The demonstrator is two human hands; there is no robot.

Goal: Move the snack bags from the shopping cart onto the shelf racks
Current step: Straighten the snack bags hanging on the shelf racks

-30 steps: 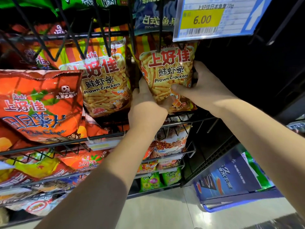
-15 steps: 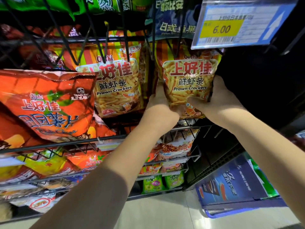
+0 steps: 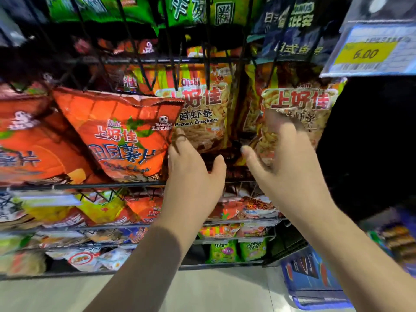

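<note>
A yellow prawn cracker bag (image 3: 299, 113) stands upright at the right end of the black wire rack (image 3: 94, 185). My right hand (image 3: 286, 167) hovers in front of its lower half, blurred, fingers spread, holding nothing. My left hand (image 3: 193, 174) is open too, below a second prawn cracker bag (image 3: 202, 115) and beside an orange potato chip bag (image 3: 126, 136) that leans forward. No shopping cart shows in view.
A price tag reading 6.00 (image 3: 369, 52) hangs at the upper right. Green bags (image 3: 202, 12) fill the rack above. Lower racks hold several mixed snack bags (image 3: 225, 251). A blue crate (image 3: 315, 280) sits on the pale floor at the lower right.
Both hands have let go of the right prawn cracker bag and drawn back from it, fingers apart. The bag stays on the rack. The view has shifted left.
</note>
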